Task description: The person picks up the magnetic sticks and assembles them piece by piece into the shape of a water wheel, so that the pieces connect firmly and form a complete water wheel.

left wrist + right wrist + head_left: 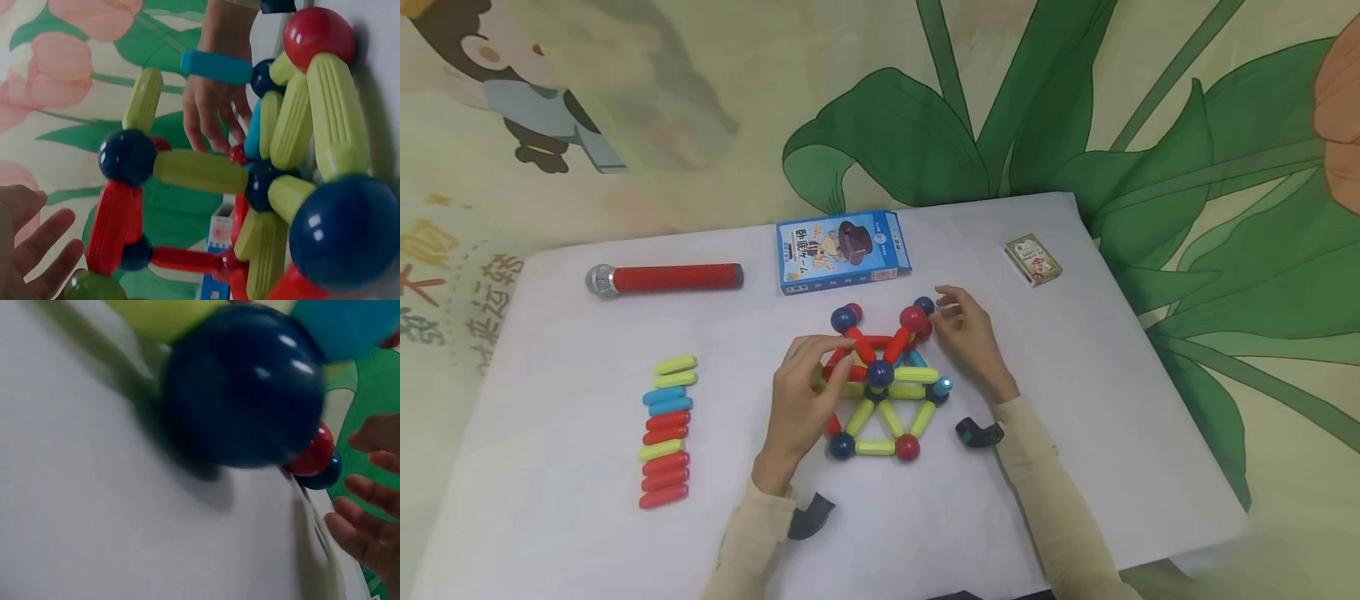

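Red, yellow-green & blue plastic ball-and-rod frame stands on white-topped table, betw. your L hand & R hand. Steady it lightly, don't squeeze; prob. slips apart easily up top. L: fingers parted, nr glossy green ball; R: relaxed, fingers apart, beside far dark-blue ball. Contact unclear, both.

White-topped counter up against pale yellow-grn backdrop w/ big printed grn leaves ctr & R, pinkish-orange blossom far R, cartoon fig. upper L, printed chars. nr L edge. Light soft, approx. even.
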The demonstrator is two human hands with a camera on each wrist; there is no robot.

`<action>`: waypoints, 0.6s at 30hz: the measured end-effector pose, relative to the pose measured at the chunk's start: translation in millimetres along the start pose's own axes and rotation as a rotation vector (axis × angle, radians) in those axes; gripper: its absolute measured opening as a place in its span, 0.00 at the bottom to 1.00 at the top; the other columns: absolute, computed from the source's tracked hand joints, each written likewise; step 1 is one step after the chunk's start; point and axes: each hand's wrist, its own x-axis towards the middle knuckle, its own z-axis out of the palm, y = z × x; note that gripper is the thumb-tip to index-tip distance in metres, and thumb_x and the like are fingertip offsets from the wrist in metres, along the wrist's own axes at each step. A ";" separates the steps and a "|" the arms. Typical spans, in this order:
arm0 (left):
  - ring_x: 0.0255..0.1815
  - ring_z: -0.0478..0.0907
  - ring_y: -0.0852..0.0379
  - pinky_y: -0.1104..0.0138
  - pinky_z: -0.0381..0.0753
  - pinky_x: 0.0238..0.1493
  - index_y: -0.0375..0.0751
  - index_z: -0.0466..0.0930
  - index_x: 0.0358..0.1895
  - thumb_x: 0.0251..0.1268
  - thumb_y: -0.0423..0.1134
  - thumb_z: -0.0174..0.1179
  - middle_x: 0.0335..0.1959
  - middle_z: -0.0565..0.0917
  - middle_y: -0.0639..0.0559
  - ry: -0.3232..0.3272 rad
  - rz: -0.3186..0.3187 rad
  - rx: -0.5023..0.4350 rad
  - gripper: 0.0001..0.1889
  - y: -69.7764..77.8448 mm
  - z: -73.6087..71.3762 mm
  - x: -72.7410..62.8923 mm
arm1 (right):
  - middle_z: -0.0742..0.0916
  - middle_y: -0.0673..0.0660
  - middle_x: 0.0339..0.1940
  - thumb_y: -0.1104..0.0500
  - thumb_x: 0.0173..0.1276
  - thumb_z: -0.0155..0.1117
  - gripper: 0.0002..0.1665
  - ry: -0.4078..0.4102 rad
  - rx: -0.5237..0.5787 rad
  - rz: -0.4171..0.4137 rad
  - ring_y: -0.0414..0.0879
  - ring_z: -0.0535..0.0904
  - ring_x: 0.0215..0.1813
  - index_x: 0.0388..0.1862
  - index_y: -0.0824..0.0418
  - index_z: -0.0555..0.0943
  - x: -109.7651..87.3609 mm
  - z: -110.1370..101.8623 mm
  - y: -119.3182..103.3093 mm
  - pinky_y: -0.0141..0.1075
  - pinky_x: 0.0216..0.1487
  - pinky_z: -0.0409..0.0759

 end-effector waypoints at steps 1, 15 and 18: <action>0.51 0.75 0.58 0.66 0.78 0.51 0.39 0.81 0.48 0.59 0.30 0.66 0.44 0.84 0.51 0.013 -0.005 0.004 0.14 -2.3 -1.1 -1.5 | 0.81 0.60 0.51 0.63 0.66 0.62 0.28 -0.009 -0.015 0.005 0.52 0.79 0.51 0.65 0.58 0.70 -0.7 1.3 -0.3 0.45 0.50 0.81; 0.51 0.74 0.58 0.67 0.74 0.53 0.37 0.81 0.48 0.60 0.30 0.65 0.43 0.85 0.49 0.034 -0.038 -0.001 0.13 -15.8 -6.0 -11.7 | 0.83 0.58 0.50 0.58 0.65 0.66 0.27 -0.029 -0.062 0.032 0.51 0.81 0.49 0.63 0.57 0.72 -6.4 16.8 -3.6 0.41 0.49 0.82; 0.50 0.74 0.58 0.66 0.75 0.52 0.38 0.81 0.48 0.60 0.31 0.65 0.43 0.85 0.48 0.018 -0.054 0.014 0.13 -16.5 -5.9 -13.1 | 0.82 0.55 0.52 0.56 0.66 0.65 0.27 0.000 0.032 0.041 0.48 0.79 0.51 0.64 0.56 0.71 -17.6 7.2 -1.6 0.39 0.51 0.81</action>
